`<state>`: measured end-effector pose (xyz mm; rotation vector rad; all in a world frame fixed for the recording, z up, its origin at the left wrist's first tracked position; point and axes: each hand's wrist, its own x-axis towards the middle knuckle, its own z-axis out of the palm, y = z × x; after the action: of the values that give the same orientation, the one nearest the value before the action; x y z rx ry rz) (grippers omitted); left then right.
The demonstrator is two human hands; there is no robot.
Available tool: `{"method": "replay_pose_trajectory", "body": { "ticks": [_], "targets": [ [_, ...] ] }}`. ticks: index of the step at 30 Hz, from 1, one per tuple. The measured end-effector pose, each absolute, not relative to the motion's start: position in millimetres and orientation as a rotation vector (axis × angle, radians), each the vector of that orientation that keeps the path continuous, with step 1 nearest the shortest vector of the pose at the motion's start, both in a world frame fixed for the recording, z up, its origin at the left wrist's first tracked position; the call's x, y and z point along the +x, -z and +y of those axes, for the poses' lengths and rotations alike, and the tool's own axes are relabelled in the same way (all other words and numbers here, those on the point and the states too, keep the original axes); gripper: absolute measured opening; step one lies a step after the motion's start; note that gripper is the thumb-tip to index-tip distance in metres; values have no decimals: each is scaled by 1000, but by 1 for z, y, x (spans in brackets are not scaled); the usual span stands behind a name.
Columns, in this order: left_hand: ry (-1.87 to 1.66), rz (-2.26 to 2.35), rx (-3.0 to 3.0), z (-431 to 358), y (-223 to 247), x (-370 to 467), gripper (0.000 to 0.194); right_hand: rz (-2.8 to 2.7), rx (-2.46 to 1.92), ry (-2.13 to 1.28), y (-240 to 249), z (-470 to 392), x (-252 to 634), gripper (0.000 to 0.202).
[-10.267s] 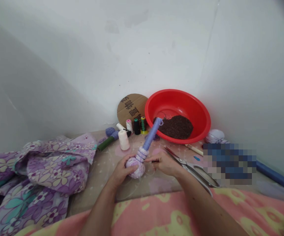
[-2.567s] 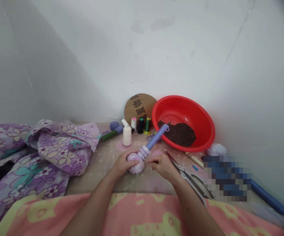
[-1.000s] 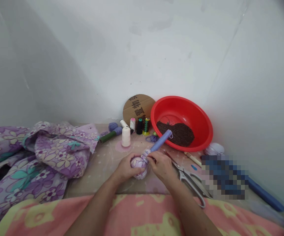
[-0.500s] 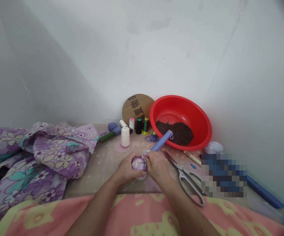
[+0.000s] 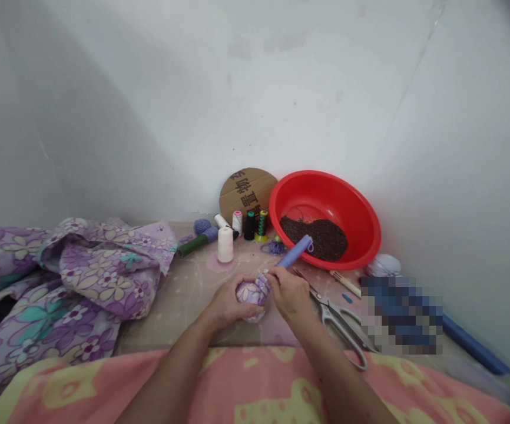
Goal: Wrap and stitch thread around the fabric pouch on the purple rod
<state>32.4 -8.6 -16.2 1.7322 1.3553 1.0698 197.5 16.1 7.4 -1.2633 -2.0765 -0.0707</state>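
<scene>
My left hand (image 5: 227, 305) cups a round ball wrapped in purple flowered cloth (image 5: 248, 294) on the table. A light blue handle (image 5: 295, 252) sticks out of the ball and slants up to the right. My right hand (image 5: 290, 292) pinches the gathered neck where the handle meets the ball. Whether thread or a needle is in my fingers is too small to tell.
Large scissors (image 5: 341, 323) lie just right of my right hand. A red basin (image 5: 361, 212) with dark grains stands at the back. Several thread spools, among them a white one (image 5: 225, 244), stand behind the ball. Purple flowered cloth (image 5: 82, 277) is heaped at the left.
My right hand has moved from beside the ball onto its neck and grips there. The blue handle has tilted lower to the right. My left hand stays on the ball.
</scene>
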Motion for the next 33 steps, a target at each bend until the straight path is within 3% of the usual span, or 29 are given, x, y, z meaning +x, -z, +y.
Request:
{"method": "replay_pose_trajectory", "body": {
  "ticks": [6,14,33],
  "targets": [
    [-1059,1328,1673,-9,14,30,60,-1863,-1189,-299,-2,27,204,13],
    [-1087,1265,1557,-6,15,25,59,-1719,-1028,-526,-3,29,206,13],
    [-1167,1216,1429,-1,15,19,45,-1236,-983,-316,-14,37,228,25]
  ]
}}
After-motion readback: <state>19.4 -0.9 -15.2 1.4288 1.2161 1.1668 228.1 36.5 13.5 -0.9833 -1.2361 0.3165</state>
